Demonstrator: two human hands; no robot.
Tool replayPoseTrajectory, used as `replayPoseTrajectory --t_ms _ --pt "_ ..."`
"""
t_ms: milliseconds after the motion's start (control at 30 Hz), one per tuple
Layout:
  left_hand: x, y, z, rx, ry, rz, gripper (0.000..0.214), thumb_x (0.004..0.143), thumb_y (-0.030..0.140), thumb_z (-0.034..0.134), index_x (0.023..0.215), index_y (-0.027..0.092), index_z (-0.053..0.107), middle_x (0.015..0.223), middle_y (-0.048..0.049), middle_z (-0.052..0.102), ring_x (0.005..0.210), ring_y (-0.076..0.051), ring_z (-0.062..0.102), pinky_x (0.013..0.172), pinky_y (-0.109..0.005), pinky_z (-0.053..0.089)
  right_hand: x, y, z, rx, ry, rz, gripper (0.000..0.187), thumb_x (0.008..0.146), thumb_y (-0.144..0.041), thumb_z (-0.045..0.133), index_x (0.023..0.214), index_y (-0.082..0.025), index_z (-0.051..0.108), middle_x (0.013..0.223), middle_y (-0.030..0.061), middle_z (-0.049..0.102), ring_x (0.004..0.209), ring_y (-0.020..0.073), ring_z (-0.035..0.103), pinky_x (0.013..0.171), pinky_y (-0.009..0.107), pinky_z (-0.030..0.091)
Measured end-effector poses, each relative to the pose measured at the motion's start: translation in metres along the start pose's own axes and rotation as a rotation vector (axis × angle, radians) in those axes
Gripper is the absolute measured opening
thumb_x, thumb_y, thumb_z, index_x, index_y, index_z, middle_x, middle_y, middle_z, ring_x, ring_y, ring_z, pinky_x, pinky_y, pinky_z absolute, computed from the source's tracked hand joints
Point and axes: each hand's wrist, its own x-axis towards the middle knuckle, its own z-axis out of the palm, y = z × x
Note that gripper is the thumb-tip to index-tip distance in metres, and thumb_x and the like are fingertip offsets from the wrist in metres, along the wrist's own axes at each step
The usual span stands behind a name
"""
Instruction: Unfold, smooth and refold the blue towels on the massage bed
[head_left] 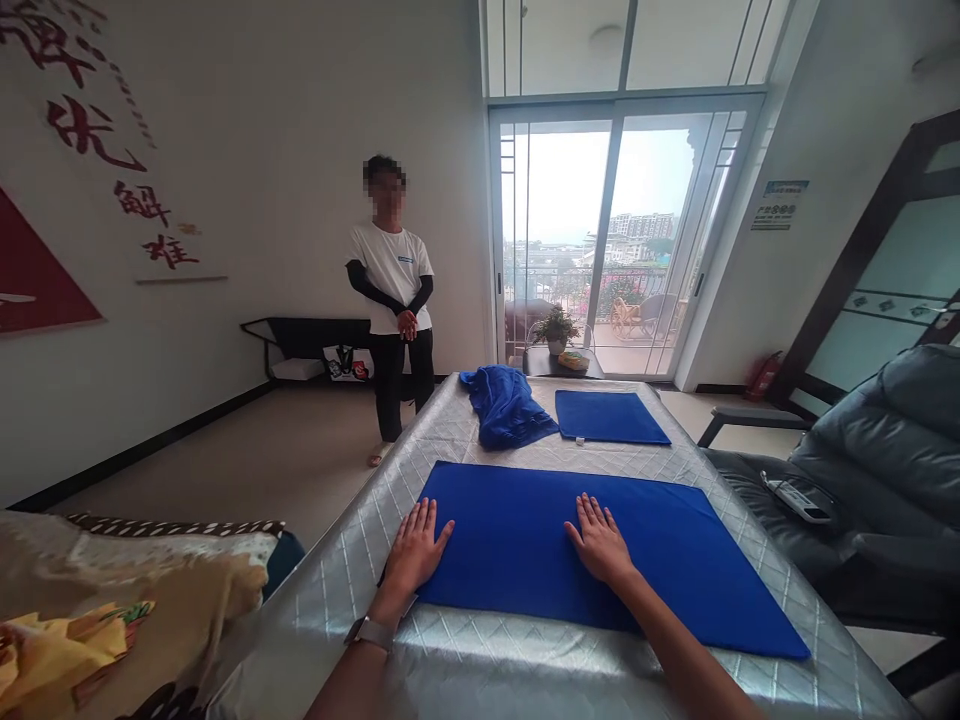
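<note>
A blue cloth [510, 530] lies spread flat across the near part of a table with a silver quilted cover [352, 560]. My left hand [417, 546] rests palm down at the cloth's left edge, fingers stretched out; a watch is on that wrist. Near the middle of the same cloth, my right hand [600, 540] lies flat with its fingers apart. Farther back is a smaller blue cloth [611, 416], flat and rectangular, with a small white tag at its near edge. Beside it on the left sits a crumpled blue cloth [504, 405].
A person [391, 270] stands beyond the table's left side, hands clasped. A dark armchair [877, 450] with a white device [799, 498] on its seat is to the right. Bedding [172, 570] is at lower left. A potted plant [557, 330] stands behind the table, before glass doors.
</note>
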Motion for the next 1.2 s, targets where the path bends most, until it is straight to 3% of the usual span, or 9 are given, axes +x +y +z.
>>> replayPoseTrajectory --t_ms 100,300,367,467,667,800,1033,1100,1200 --pt "0.002 -0.003 0.005 -0.013 -0.001 -0.004 0.083 0.101 0.062 0.018 0.158 0.002 0.029 0.165 -0.0182 0.025 0.153 -0.030 0.024 0.124 -0.047 0.021 -0.005 0.042 -0.003 -0.057 0.019 0.076 0.073 0.102 -0.055 0.018 0.162 -0.012 0.021 0.169 0.0071 0.015 0.156 0.0226 0.011 0.126 0.043 0.006" --pt "0.002 -0.006 0.014 -0.016 0.043 -0.006 0.082 0.101 0.063 0.017 0.158 0.005 0.029 0.165 -0.0166 0.025 0.154 -0.029 0.023 0.124 -0.047 0.022 -0.020 0.159 -0.014 -0.147 0.050 0.380 0.073 0.101 -0.048 0.018 0.162 -0.007 0.020 0.169 0.0095 0.016 0.156 0.0235 0.014 0.126 0.044 0.011" --pt "0.002 -0.007 0.014 -0.008 0.030 -0.004 0.082 0.101 0.062 0.019 0.158 0.005 0.030 0.165 -0.0169 0.026 0.154 -0.029 0.024 0.124 -0.046 0.022 -0.024 0.188 -0.015 -0.148 0.073 0.448 0.074 0.100 -0.047 0.016 0.161 -0.006 0.020 0.169 0.0106 0.018 0.155 0.0236 0.015 0.126 0.043 0.013" --pt "0.003 -0.008 0.010 0.011 -0.011 -0.007 0.081 0.101 0.061 0.020 0.158 0.004 0.028 0.165 -0.0169 0.025 0.154 -0.029 0.024 0.124 -0.046 0.022 -0.027 0.208 -0.012 -0.136 0.098 0.460 0.075 0.100 -0.048 0.015 0.161 -0.005 0.021 0.169 0.0116 0.020 0.155 0.0244 0.018 0.126 0.043 0.014" --pt "0.014 -0.004 0.002 0.111 -0.074 -0.024 0.084 0.101 0.063 0.018 0.156 0.001 0.033 0.163 -0.0211 0.029 0.152 -0.032 0.028 0.123 -0.048 0.023 -0.022 0.206 -0.004 -0.118 0.139 0.470 0.075 0.100 -0.048 0.015 0.161 -0.006 0.024 0.168 0.0113 0.022 0.154 0.0245 0.020 0.125 0.043 0.014" --pt "0.029 0.045 -0.006 0.077 -0.081 0.072 0.086 0.101 0.065 0.013 0.155 0.002 0.036 0.163 -0.0205 0.030 0.152 -0.031 0.028 0.123 -0.045 0.024 -0.022 0.206 -0.003 -0.101 0.154 0.472 0.074 0.100 -0.048 0.015 0.161 -0.006 0.025 0.168 0.0111 0.023 0.154 0.0244 0.020 0.126 0.043 0.013" --pt "0.061 0.191 -0.023 -0.165 -0.080 0.477 0.079 0.104 0.062 0.012 0.158 0.009 0.034 0.165 -0.0130 0.031 0.154 -0.024 0.025 0.126 -0.041 0.019 -0.023 0.207 -0.003 -0.107 0.165 0.475 0.073 0.100 -0.049 0.016 0.161 -0.009 0.026 0.168 0.0093 0.024 0.154 0.0242 0.021 0.125 0.043 0.014" --pt "0.070 0.214 -0.023 -0.209 -0.080 0.511 0.077 0.104 0.061 0.013 0.158 0.011 0.033 0.165 -0.0121 0.031 0.154 -0.024 0.024 0.127 -0.042 0.019 -0.023 0.208 -0.002 -0.109 0.170 0.476 0.074 0.100 -0.050 0.016 0.160 -0.009 0.027 0.167 0.0094 0.025 0.154 0.0241 0.021 0.125 0.042 0.014" --pt "0.082 0.221 -0.017 -0.228 -0.130 0.495 0.075 0.104 0.061 0.014 0.159 0.013 0.032 0.165 -0.0110 0.030 0.154 -0.024 0.023 0.127 -0.043 0.017 -0.022 0.210 -0.001 -0.111 0.180 0.473 0.074 0.100 -0.051 0.016 0.160 -0.009 0.027 0.167 0.0093 0.026 0.154 0.0239 0.022 0.125 0.042 0.015"
